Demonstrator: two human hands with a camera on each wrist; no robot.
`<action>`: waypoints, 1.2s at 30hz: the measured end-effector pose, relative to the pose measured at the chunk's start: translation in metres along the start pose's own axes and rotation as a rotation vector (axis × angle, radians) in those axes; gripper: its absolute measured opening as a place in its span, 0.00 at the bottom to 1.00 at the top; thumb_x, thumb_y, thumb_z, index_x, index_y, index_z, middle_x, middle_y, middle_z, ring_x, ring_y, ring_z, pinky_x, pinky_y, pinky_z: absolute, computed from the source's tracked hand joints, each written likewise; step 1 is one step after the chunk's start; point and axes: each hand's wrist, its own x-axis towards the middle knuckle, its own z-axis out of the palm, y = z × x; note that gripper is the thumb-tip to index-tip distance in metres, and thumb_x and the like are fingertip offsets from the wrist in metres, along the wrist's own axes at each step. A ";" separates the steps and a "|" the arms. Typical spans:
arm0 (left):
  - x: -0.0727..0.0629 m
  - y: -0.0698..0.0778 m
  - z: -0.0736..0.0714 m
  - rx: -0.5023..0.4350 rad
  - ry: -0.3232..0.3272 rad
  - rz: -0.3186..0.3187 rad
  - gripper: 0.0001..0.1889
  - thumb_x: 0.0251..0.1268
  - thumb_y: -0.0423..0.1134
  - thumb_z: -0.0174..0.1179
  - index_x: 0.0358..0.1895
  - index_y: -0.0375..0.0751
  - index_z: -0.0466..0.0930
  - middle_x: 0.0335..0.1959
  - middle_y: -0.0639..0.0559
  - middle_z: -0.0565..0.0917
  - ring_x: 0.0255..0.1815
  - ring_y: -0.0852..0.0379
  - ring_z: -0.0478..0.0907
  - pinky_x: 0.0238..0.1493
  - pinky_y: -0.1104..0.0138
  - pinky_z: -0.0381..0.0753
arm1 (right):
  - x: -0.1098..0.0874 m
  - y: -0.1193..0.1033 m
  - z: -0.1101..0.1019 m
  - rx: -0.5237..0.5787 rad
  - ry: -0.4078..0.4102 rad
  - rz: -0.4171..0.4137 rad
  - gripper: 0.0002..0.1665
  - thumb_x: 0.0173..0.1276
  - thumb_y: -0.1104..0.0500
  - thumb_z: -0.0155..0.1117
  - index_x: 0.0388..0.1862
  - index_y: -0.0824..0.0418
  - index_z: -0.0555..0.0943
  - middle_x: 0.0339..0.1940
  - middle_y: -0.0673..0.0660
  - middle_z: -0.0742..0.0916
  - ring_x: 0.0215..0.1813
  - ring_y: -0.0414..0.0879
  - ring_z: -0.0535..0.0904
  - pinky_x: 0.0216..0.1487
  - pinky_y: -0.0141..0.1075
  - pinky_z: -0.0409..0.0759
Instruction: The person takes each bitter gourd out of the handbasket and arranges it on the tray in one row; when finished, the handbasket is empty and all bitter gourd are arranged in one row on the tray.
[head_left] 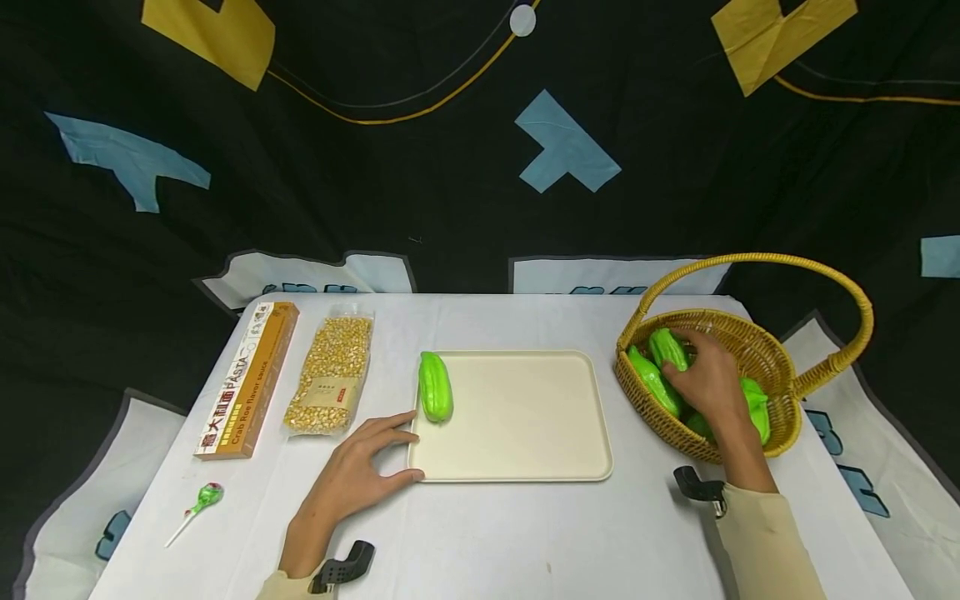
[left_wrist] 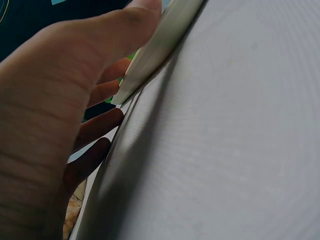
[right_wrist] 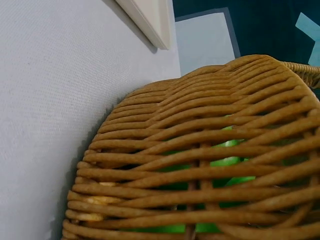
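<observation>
Black curtain, white cloth-covered surface; right grip grasps ridged green gourd in yellow wicker basket; loose left grip touches cream rectangular tray.

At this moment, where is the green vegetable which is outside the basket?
In the head view, the green vegetable lies on the left end of the tray, near its far corner, just beyond the left hand.

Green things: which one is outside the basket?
The green thing on the tray, at its far left corner, beyond the left hand. The others sit in the basket, where the right hand is.
</observation>
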 end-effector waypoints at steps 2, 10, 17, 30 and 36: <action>0.000 0.000 0.000 0.002 -0.002 -0.004 0.27 0.51 0.54 0.86 0.55 0.54 0.91 0.73 0.60 0.81 0.72 0.50 0.79 0.72 0.54 0.77 | -0.001 -0.001 -0.001 0.007 0.011 0.009 0.34 0.69 0.62 0.71 0.73 0.70 0.77 0.67 0.78 0.79 0.62 0.72 0.78 0.56 0.68 0.81; 0.000 0.000 0.000 -0.009 -0.007 -0.011 0.27 0.51 0.53 0.86 0.56 0.54 0.91 0.74 0.60 0.80 0.73 0.50 0.78 0.73 0.53 0.76 | -0.003 0.000 -0.005 0.024 0.106 0.033 0.34 0.69 0.60 0.71 0.73 0.68 0.77 0.69 0.76 0.80 0.61 0.69 0.78 0.55 0.66 0.82; 0.000 -0.002 0.001 0.000 0.012 0.015 0.26 0.51 0.53 0.85 0.55 0.54 0.91 0.73 0.59 0.81 0.71 0.49 0.79 0.72 0.54 0.77 | -0.005 -0.004 -0.011 0.042 0.167 0.025 0.34 0.69 0.58 0.71 0.73 0.67 0.78 0.66 0.76 0.81 0.60 0.70 0.79 0.51 0.63 0.82; -0.001 -0.002 0.001 -0.001 0.004 0.004 0.26 0.52 0.54 0.85 0.55 0.54 0.91 0.73 0.58 0.81 0.72 0.49 0.79 0.72 0.52 0.77 | -0.014 -0.015 -0.017 0.137 0.234 0.018 0.32 0.70 0.55 0.73 0.71 0.63 0.81 0.67 0.68 0.84 0.63 0.67 0.84 0.45 0.32 0.78; 0.000 -0.002 0.001 0.001 0.006 0.011 0.26 0.52 0.53 0.85 0.55 0.54 0.91 0.73 0.59 0.81 0.71 0.49 0.79 0.72 0.53 0.77 | -0.020 -0.022 -0.019 0.216 0.267 -0.013 0.32 0.69 0.57 0.74 0.71 0.63 0.81 0.66 0.68 0.85 0.61 0.69 0.85 0.41 0.11 0.70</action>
